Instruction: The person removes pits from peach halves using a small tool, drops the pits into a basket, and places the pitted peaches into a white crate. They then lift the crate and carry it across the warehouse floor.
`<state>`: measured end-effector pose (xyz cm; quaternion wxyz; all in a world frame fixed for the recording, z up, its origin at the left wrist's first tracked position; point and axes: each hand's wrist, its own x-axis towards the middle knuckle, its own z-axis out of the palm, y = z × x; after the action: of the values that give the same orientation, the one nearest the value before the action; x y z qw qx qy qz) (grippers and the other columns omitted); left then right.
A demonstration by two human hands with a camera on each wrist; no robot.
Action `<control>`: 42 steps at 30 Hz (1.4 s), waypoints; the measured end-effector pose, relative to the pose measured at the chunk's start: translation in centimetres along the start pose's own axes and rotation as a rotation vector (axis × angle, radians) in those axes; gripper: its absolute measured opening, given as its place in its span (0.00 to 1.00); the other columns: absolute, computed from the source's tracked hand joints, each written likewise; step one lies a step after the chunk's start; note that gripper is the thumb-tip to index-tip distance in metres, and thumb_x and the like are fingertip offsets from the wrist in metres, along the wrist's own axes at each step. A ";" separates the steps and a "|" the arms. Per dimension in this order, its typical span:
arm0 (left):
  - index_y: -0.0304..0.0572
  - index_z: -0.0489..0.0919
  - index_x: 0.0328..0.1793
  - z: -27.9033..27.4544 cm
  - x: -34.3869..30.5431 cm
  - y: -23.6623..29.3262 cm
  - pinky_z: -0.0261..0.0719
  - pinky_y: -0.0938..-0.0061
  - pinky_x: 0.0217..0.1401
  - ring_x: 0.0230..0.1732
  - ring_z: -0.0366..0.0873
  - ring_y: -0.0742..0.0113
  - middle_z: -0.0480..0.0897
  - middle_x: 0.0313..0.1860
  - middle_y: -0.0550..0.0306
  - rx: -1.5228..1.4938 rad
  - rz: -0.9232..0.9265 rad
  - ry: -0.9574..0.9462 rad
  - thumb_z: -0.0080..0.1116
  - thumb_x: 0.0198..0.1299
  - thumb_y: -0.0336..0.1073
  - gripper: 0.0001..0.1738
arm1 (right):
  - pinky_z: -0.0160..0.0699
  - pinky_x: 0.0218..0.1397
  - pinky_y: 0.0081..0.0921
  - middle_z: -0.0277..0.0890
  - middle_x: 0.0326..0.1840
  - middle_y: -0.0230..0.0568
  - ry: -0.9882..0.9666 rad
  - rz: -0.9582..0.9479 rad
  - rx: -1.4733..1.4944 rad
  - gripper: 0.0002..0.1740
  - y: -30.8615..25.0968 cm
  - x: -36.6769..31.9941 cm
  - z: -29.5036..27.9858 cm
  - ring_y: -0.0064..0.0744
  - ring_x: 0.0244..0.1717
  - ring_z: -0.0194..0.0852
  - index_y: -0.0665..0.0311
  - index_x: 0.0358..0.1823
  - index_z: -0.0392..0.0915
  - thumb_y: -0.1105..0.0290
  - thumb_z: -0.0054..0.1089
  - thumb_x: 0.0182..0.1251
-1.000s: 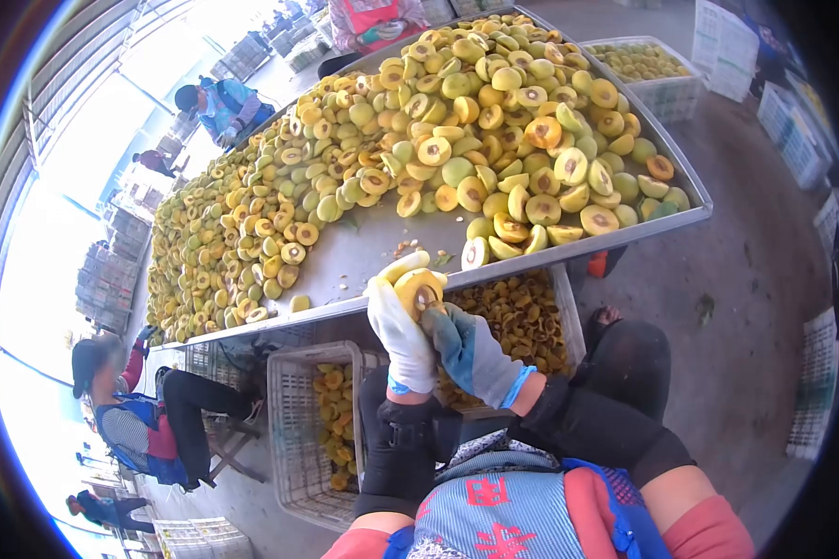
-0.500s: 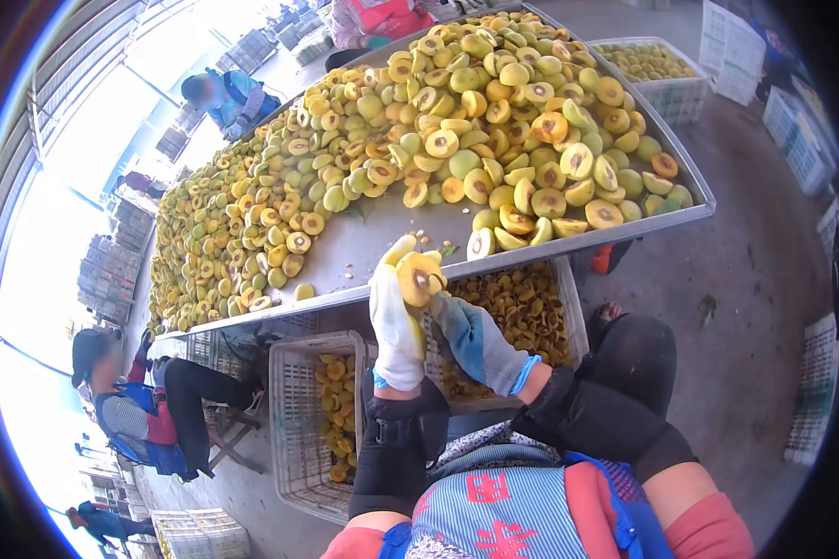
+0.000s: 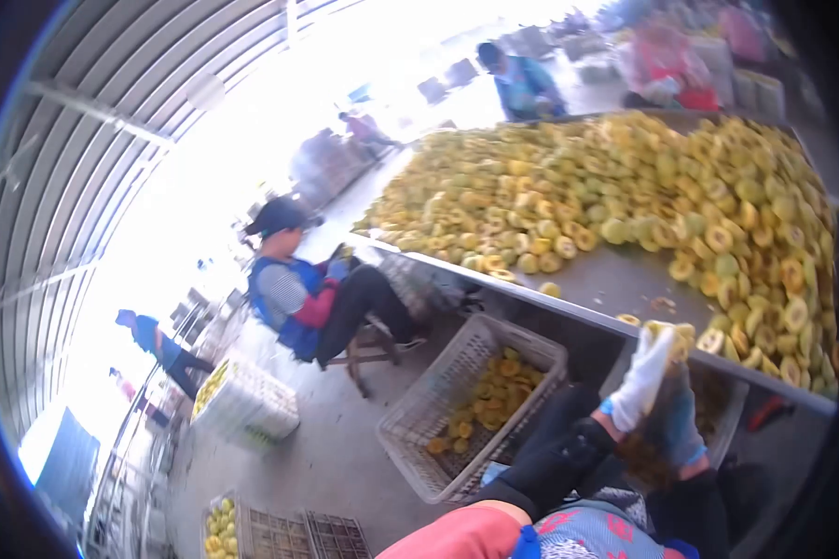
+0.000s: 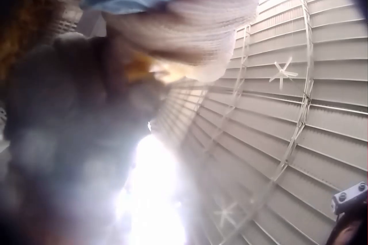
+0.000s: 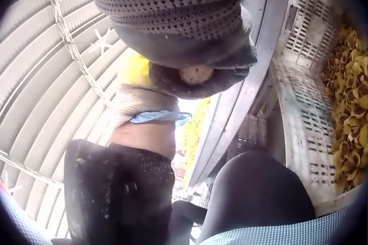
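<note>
– Corrugated roof [image 3: 84, 168] overhead, and a long metal worktop [image 3: 615, 279] beneath it. What lies on the worktop?

– A heap of halved yellow fruit [image 3: 643, 186] covers most of it. Only a strip along the worktop's near edge is bare.

– Where are the hands?

– Both are raised at that near edge. The left hand [image 3: 645, 373], in a white glove, has its grip clamped on a fruit half [image 3: 671, 334], held about level with the worktop's rim.

– And the other?

– The right hand [image 3: 678, 421], in a blue-grey glove, sits against the left one, just below the rim. The right wrist view shows its grip curled round a pale piece [image 5: 195, 74]. I cannot tell whether that piece belongs to the same fruit.

– Anything under the worktop?

– A white plastic crate [image 3: 419, 401] stands on the floor, tucked partly under the edge, with yellow fruit in it. A second crate [image 5: 299, 84], under the worktop beside the person's knee, holds browner pieces.

– Anyone else about?

– A seated person [image 3: 294, 293] in a cap is off the worktop's end, well apart from the hands. Others beyond the worktop are too blurred to describe.
</note>
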<state>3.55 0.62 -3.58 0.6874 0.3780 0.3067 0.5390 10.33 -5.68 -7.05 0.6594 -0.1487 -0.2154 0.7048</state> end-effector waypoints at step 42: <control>0.37 0.84 0.52 -24.4 -2.0 11.5 0.80 0.73 0.36 0.34 0.83 0.66 0.88 0.40 0.53 0.922 0.170 0.660 0.61 0.65 0.41 0.16 | 0.80 0.46 0.50 0.81 0.37 0.64 0.143 0.229 -1.971 0.23 -2.3 -4.3 -2.7 0.64 0.44 0.81 0.66 0.42 0.84 0.50 0.54 0.75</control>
<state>-23.03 4.85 -6.62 0.2736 0.4740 0.6770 0.4920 14.07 -9.58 -8.57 0.1805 -0.6922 -0.6488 0.2596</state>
